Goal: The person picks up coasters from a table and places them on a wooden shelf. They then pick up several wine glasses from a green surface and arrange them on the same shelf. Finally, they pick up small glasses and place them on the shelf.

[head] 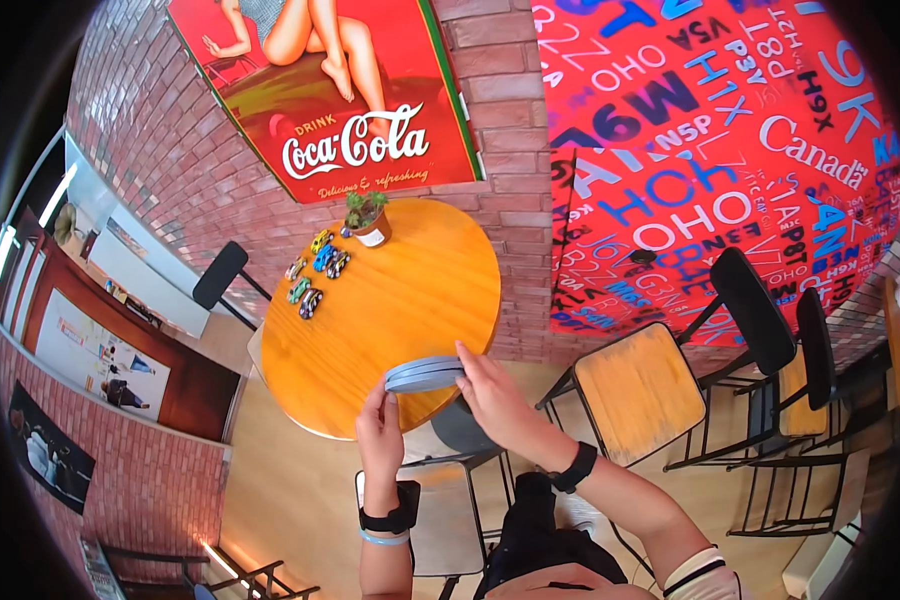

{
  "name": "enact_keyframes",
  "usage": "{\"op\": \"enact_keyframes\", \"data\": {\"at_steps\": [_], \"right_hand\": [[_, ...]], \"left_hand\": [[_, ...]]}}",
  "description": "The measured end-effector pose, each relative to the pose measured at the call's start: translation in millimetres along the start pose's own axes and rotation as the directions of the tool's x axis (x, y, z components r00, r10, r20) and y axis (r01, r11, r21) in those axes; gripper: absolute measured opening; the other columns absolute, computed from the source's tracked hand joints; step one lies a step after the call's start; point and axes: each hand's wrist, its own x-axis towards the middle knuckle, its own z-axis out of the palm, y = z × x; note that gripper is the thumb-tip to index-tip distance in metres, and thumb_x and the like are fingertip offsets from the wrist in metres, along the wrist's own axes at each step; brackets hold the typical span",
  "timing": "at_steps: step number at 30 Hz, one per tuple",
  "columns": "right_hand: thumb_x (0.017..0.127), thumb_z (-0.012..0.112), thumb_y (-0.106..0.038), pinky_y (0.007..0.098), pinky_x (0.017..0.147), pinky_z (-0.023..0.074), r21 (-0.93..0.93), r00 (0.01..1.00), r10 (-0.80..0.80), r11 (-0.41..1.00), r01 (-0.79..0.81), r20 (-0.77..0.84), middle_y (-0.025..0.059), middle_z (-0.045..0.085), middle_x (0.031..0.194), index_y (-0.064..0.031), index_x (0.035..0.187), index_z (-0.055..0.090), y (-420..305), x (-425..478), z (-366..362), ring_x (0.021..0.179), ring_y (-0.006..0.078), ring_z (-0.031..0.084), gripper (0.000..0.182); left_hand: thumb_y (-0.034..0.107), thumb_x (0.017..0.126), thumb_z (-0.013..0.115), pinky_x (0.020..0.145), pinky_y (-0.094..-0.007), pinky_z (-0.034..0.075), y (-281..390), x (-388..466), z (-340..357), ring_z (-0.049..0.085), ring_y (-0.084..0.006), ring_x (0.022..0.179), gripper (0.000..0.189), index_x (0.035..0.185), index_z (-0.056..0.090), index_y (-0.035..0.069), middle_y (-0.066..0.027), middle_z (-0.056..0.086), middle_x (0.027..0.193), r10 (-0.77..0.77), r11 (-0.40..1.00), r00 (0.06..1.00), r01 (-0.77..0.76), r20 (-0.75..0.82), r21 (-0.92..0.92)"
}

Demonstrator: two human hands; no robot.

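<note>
Between my two hands, over the near edge of the round wooden table point(435, 300), is a small stack of thin round blue-grey discs point(424, 375). My left hand point(380, 424) pinches its left edge, and my right hand point(491, 394) grips the right edge. Several small toy cars, among them a blue one point(325, 257), a green one point(298, 289) and a yellow one point(322, 241), stand grouped on the table's far left part. Beside them, at the far edge, a green plant grows in a brown pot point(370, 231) with a white label.
A wooden-seated metal chair point(640, 394) stands right of the table, with more black-backed chairs point(814, 349) beyond. Another seat point(442, 517) is close below my hands. A black chair back point(221, 275) is at the table's left. A brick wall point(506, 225) rises behind the table.
</note>
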Motion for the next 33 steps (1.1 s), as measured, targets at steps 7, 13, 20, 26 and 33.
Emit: {"op": "enact_keyframes", "data": {"at_steps": [7,13,20,26,33], "right_hand": [[0.085,0.044,-0.004,0.0380,0.081,0.0395,-0.154,0.997,0.025,0.988,-0.013,0.076,0.0228,0.049,0.099,0.0089,0.131,0.020,-5.3,9.1,0.5,0.089,0.0345,0.048,0.053],[0.084,0.042,-0.005,0.0370,0.079,0.0405,-0.147,0.980,0.138,0.982,-0.117,0.142,0.0224,0.051,0.095,0.0094,0.130,0.022,-0.2,11.0,-22.2,0.087,0.0346,0.049,0.052],[0.091,0.042,-0.024,0.0349,0.076,0.0430,0.152,0.860,0.507,0.847,-0.509,0.051,0.0204,0.056,0.090,0.0016,0.124,0.040,-0.3,-50.6,-110.4,0.083,0.0317,0.056,0.041],[0.092,0.042,-0.028,0.0256,0.065,0.0440,0.334,0.655,0.733,0.673,-0.660,-0.182,0.0076,0.057,0.078,-0.0018,0.124,0.044,-59.0,-167.8,-192.0,0.068,0.0123,0.054,0.041],[0.091,0.045,-0.028,0.0219,0.059,0.0434,0.444,0.328,0.658,0.722,-0.530,-0.678,0.0016,0.054,0.071,-0.0011,0.122,0.047,-151.4,-371.2,-239.9,0.062,0.0071,0.048,0.041]], "left_hand": [[0.004,0.090,0.041,0.081,-0.0233,0.039,-6.1,9.9,20.6,0.051,-0.0140,0.091,0.032,0.119,0.045,-0.007,-0.0093,0.056,0.098,-0.009,0.984,0.997,-0.005,-0.076,-0.178],[0.003,0.089,0.043,0.076,-0.0220,0.040,9.1,19.6,23.6,0.050,-0.0122,0.083,0.032,0.120,0.046,-0.006,-0.0068,0.053,0.090,-0.084,0.972,0.995,0.092,0.050,-0.217],[0.009,0.088,0.050,0.073,-0.0232,0.045,56.6,-0.5,58.6,0.054,-0.0105,0.086,0.031,0.116,0.049,-0.006,-0.0072,0.058,0.096,-0.168,0.900,0.828,0.350,0.535,-0.258],[0.015,0.089,0.051,0.070,-0.0246,0.048,98.3,-71.6,136.0,0.057,-0.0112,0.080,0.031,0.111,0.051,-0.007,-0.0072,0.061,0.091,0.018,0.906,0.561,0.342,0.828,-0.251],[0.015,0.089,0.050,0.067,-0.0259,0.050,185.1,-241.8,204.1,0.059,-0.0133,0.078,0.030,0.108,0.050,-0.008,-0.0102,0.060,0.093,0.192,0.913,0.130,0.340,0.973,-0.225]]}}
